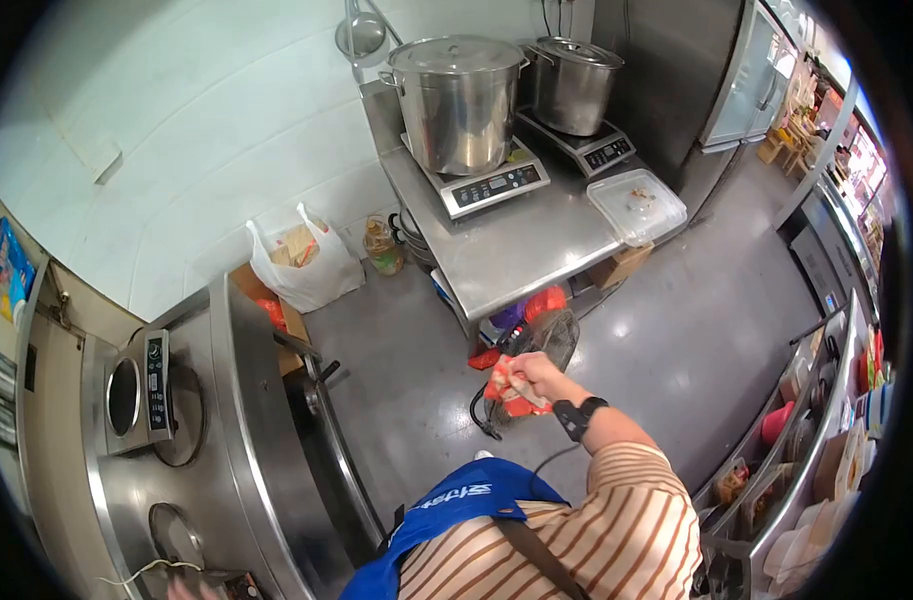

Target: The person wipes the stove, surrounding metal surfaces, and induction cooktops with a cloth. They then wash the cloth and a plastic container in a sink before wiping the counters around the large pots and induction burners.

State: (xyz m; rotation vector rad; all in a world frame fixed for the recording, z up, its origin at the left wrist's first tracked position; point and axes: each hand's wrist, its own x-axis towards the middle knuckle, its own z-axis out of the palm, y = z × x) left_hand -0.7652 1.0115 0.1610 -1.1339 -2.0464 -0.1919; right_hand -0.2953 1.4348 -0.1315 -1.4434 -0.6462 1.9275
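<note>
A crumpled red-and-white patterned cloth (pixel 517 398) is gripped in my right hand (pixel 538 375), held out in front of my body over the floor. My fingers wrap around the bunched fabric, and part of it hangs below them. Behind the cloth, under the steel table, are a dark mesh-like item (pixel 556 340) and red plastic bags (pixel 546 302). Only a blurred bit of my left hand (pixel 191 591) shows at the bottom left edge, near a round glass lid (pixel 176 533) on the steel counter; its fingers are smeared.
Two lidded stockpots (pixel 456 110) stand on induction cookers (pixel 496 190) on the steel table (pixel 496 255), beside a clear plastic container (pixel 636 205). A white bag (pixel 306 265) and an oil bottle (pixel 382 247) sit by the wall. Loaded shelves (pixel 776 470) line the right side.
</note>
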